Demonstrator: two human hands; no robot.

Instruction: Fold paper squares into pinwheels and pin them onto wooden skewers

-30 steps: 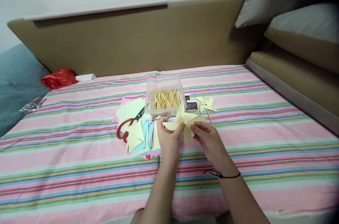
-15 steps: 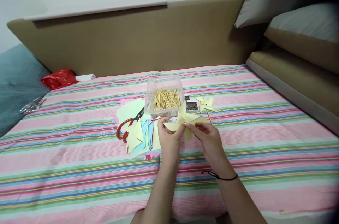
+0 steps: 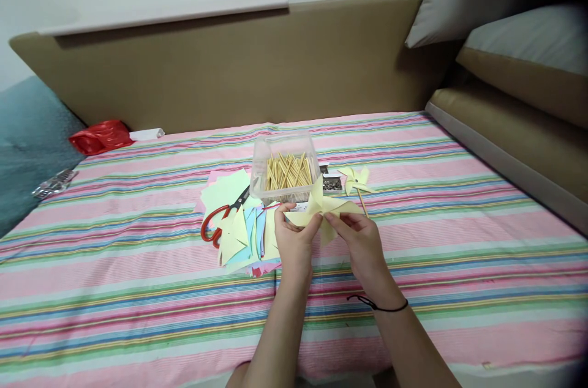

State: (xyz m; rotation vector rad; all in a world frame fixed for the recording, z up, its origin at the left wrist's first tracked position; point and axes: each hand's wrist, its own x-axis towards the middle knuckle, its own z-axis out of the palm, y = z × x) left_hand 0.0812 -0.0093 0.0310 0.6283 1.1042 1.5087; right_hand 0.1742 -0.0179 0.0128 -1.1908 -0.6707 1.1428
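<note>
Between both my hands is a pale yellow paper pinwheel (image 3: 316, 197), its folded blades fanning outward. My left hand (image 3: 296, 235) pinches it near the middle, thumb on the centre. From the other side my right hand (image 3: 358, 240) presses thumb and fingers at the same spot; whatever lies under the thumbs is hidden. A finished yellow pinwheel on a stick (image 3: 356, 180) lies just beyond my right hand. Left of my left hand, red-handled scissors (image 3: 225, 212) rest on a pile of coloured paper (image 3: 232, 183), topped by a cut yellow sheet (image 3: 234, 235).
A clear plastic box (image 3: 285, 143) of wooden sticks stands right behind my hands, with a small case of metal pins (image 3: 331, 183) beside it. Striped cloth (image 3: 138, 290) covers the surface. A red plastic bag (image 3: 101, 137) lies far left; cushions (image 3: 523, 63) border the right.
My hands keep their hold on the pinwheel, with the right hand and wrist shifted very slightly. The whole view has drifted a little; nothing else has visibly moved.
</note>
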